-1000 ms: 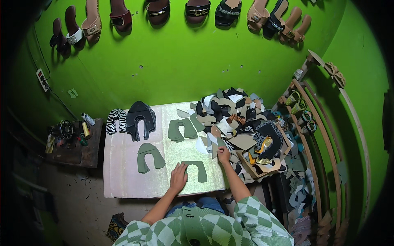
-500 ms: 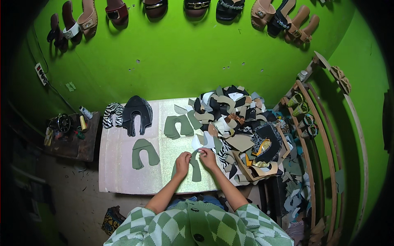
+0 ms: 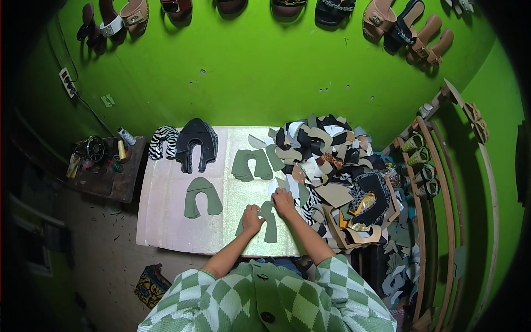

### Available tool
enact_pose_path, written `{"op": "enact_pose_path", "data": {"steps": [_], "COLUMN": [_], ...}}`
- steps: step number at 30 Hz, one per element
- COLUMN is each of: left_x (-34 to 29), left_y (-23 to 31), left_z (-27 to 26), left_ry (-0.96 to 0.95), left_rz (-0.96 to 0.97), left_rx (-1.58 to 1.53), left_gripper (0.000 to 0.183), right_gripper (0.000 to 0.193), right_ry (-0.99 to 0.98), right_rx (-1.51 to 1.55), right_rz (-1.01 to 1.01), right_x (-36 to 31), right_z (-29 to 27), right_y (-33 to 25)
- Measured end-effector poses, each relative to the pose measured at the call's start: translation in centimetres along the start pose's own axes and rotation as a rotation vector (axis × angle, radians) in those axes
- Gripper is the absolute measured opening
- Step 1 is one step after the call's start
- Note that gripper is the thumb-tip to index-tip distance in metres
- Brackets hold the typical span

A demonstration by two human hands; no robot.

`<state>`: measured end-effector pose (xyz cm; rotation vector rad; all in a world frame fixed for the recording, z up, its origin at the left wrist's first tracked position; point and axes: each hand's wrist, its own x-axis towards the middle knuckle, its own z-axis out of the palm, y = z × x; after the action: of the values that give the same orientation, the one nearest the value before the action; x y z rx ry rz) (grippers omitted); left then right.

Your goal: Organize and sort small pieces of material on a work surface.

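A green U-shaped shoe-upper piece [image 3: 270, 228] lies near the table's front edge. My left hand [image 3: 253, 218] is on its left part, fingers curled and holding it against the table. Just up and right, my right hand [image 3: 284, 202] is closed beside some white scraps [image 3: 274, 187]; whatever its fingertips pinch is too small to make out. Beyond my hands is a stack of similar green pieces [image 3: 243, 166], and another green U-shaped stack [image 3: 193, 198] lies to the left. Black U-shaped pieces [image 3: 188, 138] and a zebra-striped one [image 3: 156, 144] are at the back left.
A large heap of offcuts [image 3: 332, 191] covers the table's right side. Wooden racks [image 3: 437, 221] with sandals stand at the right. A small dark table [image 3: 108, 185] with a sewing machine [image 3: 91, 149] and thread spools is at the left. Sandals hang on the green wall [image 3: 265, 72].
My right hand has moved off the green piece, up toward the white scraps. My left hand stays on the piece. The whole view has shifted slightly.
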<state>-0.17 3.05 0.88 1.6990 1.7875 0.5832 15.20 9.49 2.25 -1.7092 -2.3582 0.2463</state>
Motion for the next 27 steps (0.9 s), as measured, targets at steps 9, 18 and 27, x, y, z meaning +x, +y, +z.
{"op": "enact_pose_path", "data": {"steps": [9,18,27], "left_x": [0.3,2.7,5.0], "left_y": [0.7,-1.0,-3.1], "left_z": [0.4,1.1,-3.8], "left_ry": [0.035,0.05,-0.304], "left_rz": [-0.107,-0.089,-0.062], "left_rx": [0.047,-0.101,-0.768], "left_gripper": [0.034,0.035,0.019], "right_gripper": [0.016,0.021,0.015], "right_ry": [-0.206,-0.411,-0.412], "right_rx": [0.221,0.582,1.252], "right_rz": [0.025,0.088,0.188], "right_x": [-0.3,0.6,-1.3], "right_z": [-1.7,-2.9,-1.1], "right_y": [0.5,1.8,2.1]}}
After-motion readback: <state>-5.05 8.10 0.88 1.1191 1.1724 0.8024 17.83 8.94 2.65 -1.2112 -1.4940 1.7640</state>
